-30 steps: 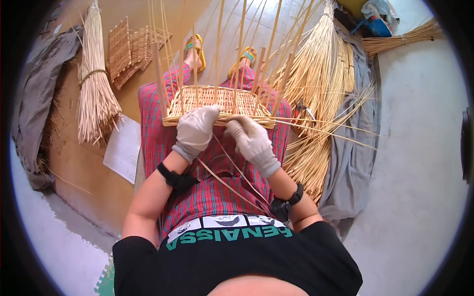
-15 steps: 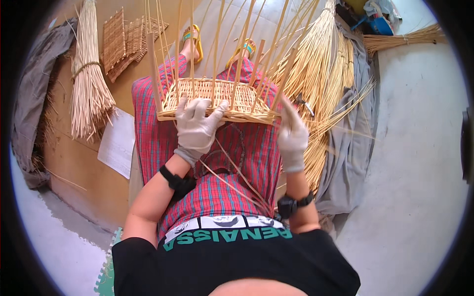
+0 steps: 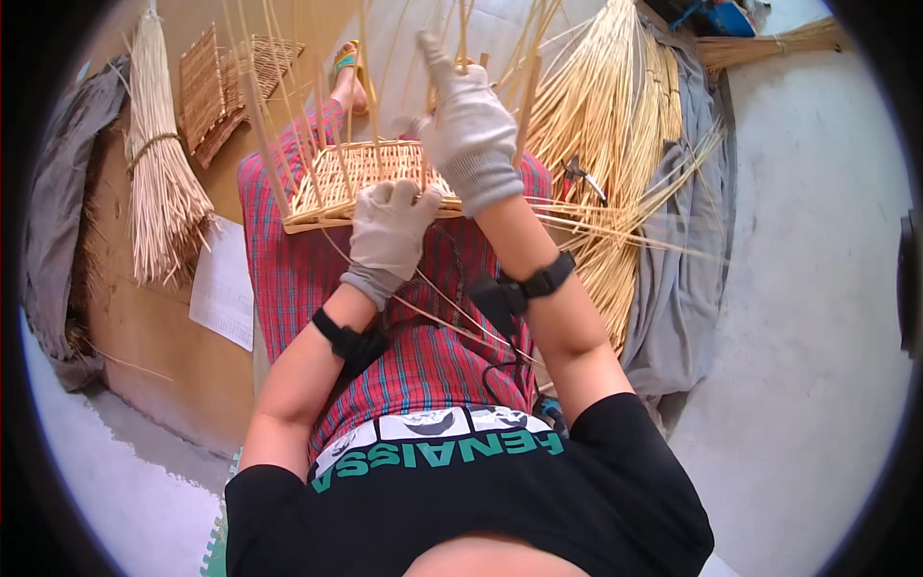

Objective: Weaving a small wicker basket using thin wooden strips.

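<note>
A half-woven wicker basket (image 3: 336,178) rests across my lap, its flat woven base ringed by tall upright stakes. My white-gloved left hand (image 3: 389,231) is closed over the near edge of the weave, fingers curled onto the rim. Above the basket's right part, my gloved right hand (image 3: 471,130) is raised among the upright stakes. Its index finger points up and its thumb stands apart; its other fingers are partly hidden. Loose thin canes (image 3: 442,313) trail from beneath the basket across my lap, and others stick out to the right.
Bundles of pale cane lie at the left (image 3: 163,183) and right (image 3: 596,96). Shears (image 3: 585,181) rest on the right bundle, beside grey cloth (image 3: 678,288). Woven panels (image 3: 226,91) and a white paper sheet (image 3: 226,288) lie at the left. Another cane bundle (image 3: 769,45) is at the far right.
My right hand has moved from the basket's right end up and left, over the weave among the stakes. The basket appears slightly further left in view. My left hand stays on the near rim.
</note>
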`<state>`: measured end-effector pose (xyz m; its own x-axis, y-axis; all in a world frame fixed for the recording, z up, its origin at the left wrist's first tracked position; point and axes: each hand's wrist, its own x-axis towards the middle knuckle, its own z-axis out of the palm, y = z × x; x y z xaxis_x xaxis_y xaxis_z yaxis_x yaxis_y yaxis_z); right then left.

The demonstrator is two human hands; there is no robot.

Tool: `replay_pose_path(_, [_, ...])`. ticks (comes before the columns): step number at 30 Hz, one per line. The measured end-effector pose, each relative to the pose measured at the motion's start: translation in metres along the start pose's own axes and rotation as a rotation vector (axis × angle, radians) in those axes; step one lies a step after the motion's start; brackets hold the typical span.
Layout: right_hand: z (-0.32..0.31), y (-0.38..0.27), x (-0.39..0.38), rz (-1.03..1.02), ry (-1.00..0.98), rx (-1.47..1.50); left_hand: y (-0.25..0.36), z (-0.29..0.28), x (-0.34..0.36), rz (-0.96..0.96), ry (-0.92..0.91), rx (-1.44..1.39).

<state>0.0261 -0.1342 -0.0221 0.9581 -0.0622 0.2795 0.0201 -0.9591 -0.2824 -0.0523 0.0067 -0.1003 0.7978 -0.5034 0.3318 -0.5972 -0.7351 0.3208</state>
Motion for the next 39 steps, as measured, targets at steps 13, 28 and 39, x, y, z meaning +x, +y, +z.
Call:
replay_pose_path(13, [-0.007,0.04,-0.02,-0.126,0.301,0.627,0.01,-0.006,-0.001,-0.118,-0.063,-0.167])
replay_pose_path(28, [-0.052,0.042,-0.012,-0.261,-0.108,0.067,0.031,0.009,0.018,0.017,-0.084,0.123])
replay_pose_path(39, [-0.05,0.039,-0.053,-0.086,-0.141,0.559,0.027,-0.002,0.025,0.003,-0.167,-0.093])
